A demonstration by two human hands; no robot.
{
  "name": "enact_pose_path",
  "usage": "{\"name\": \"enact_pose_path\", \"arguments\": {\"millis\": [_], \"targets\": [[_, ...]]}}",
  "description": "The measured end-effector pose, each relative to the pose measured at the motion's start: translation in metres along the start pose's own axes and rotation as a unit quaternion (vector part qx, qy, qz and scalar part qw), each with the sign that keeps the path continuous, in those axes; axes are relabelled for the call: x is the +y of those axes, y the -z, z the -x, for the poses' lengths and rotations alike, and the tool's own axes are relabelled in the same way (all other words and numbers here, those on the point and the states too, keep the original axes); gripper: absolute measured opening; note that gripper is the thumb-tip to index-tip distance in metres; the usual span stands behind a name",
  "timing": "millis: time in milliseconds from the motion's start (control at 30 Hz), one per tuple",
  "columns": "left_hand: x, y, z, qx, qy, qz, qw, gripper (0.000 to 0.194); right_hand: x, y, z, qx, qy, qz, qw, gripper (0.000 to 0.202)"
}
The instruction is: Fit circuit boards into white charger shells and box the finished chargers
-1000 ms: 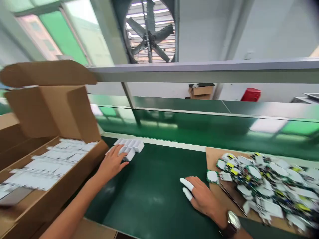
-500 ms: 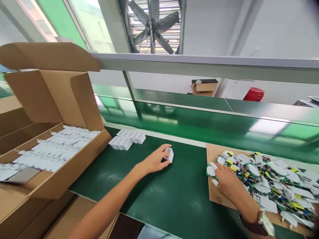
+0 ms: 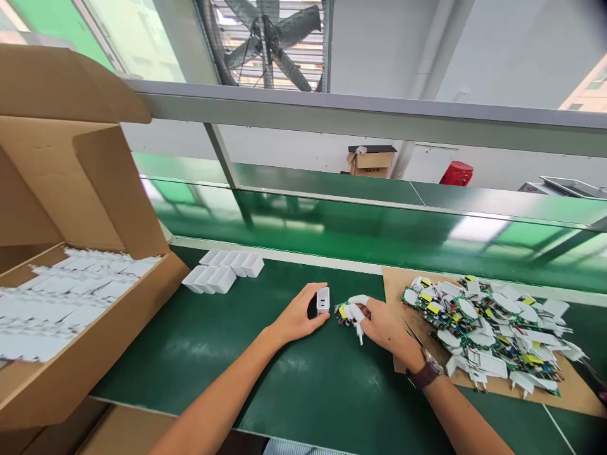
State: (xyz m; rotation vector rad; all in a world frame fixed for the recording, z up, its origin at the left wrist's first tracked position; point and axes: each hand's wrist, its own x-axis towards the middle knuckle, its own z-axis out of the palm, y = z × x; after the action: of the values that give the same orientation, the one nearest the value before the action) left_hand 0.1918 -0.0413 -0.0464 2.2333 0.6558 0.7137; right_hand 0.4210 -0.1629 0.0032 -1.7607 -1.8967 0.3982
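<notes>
My left hand [image 3: 300, 314] grips a small white charger housing [image 3: 323, 299] between thumb and fingers. Its end with small port openings faces me. Close by on the right, my right hand [image 3: 379, 322] pinches a charger circuit board [image 3: 345, 313] with a yellow part and white plug pieces. White covers sit on some of that hand's fingertips, and they hide part of the board. A small gap separates the board from the housing. Several open white housings [image 3: 220, 278] stand in two rows at the back left of the green table [image 3: 294, 392].
A heap of circuit boards with white plug parts [image 3: 493, 328] lies on a brown cardboard sheet [image 3: 393, 291] at the right. An open carton [image 3: 128, 316] holding rows of white pieces [image 3: 76, 303] stands at the left. Behind the table runs a green ledge [image 3: 294, 221].
My right hand has left the heap and moved left with a circuit board in it. The housing in my left hand now shows its port end. The view has shifted right.
</notes>
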Motion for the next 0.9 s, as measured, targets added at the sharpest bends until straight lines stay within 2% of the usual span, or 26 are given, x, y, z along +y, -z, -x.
{"name": "enact_pose_path", "arguments": {"millis": [133,200,267,333,500,633,767,900], "targets": [[0.000,0.002,0.002,-0.022,0.018,0.000,1.000,0.068,0.014,-0.001,-0.001,0.053,0.044,0.102,0.992,0.018],[-0.001,0.002,0.002,-0.030,0.026,0.001,0.999,0.070,0.022,-0.001,0.004,0.049,0.044,0.092,0.994,0.035],[-0.002,0.001,0.002,-0.036,0.035,0.002,0.999,0.071,0.030,-0.005,0.009,0.016,0.049,0.077,0.996,0.057],[-0.002,0.000,0.003,-0.041,0.040,0.000,0.998,0.076,0.037,-0.011,0.013,-0.018,0.050,0.064,0.997,0.069],[0.002,0.003,0.005,-0.050,0.034,0.008,0.998,0.090,0.041,-0.016,0.014,-0.020,0.033,0.020,0.999,0.060],[0.003,0.006,0.004,-0.051,0.028,0.043,0.997,0.089,0.032,-0.013,0.017,0.045,0.083,-0.002,0.996,0.062],[0.000,-0.002,0.001,-0.034,0.033,0.087,0.995,0.086,0.022,-0.012,0.021,0.119,0.100,-0.022,0.988,0.063],[0.000,-0.008,0.000,0.007,0.090,0.021,0.996,0.082,0.016,-0.012,0.022,0.167,0.110,0.009,0.980,0.061]]}}
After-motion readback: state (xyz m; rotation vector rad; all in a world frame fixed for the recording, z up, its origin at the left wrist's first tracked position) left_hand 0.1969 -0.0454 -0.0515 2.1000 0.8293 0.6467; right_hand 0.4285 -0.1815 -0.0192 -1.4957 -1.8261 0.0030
